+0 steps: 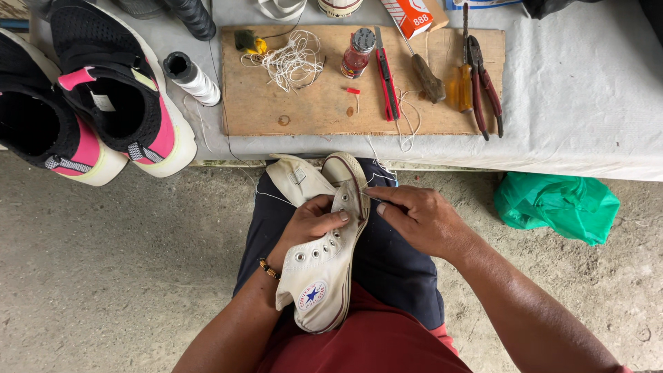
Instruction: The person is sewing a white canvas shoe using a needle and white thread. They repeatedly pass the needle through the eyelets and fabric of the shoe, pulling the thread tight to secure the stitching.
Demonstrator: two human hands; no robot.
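While the white high-top shoe [321, 273] lies across the person's lap, the left hand [312, 222] clamps its canvas upper by the eyelets and the right hand [421, 220] pinches what seems a needle at the sole edge, wrist bent inward. This looks like mid-stitch sewing; the next pull calls for steady tension. Beyond, on the tabletop's near edge, a wooden board [304, 110] carries loose thread [293, 62], a cutter [387, 83] and pliers [483, 86].

Rough grey concrete floor [117, 276] is filling the near part, daylight lying flat and even on it. Low table [587, 103] under a grey cloth is running along the far side, wooden board [276, 110] sitting on it left of centre.
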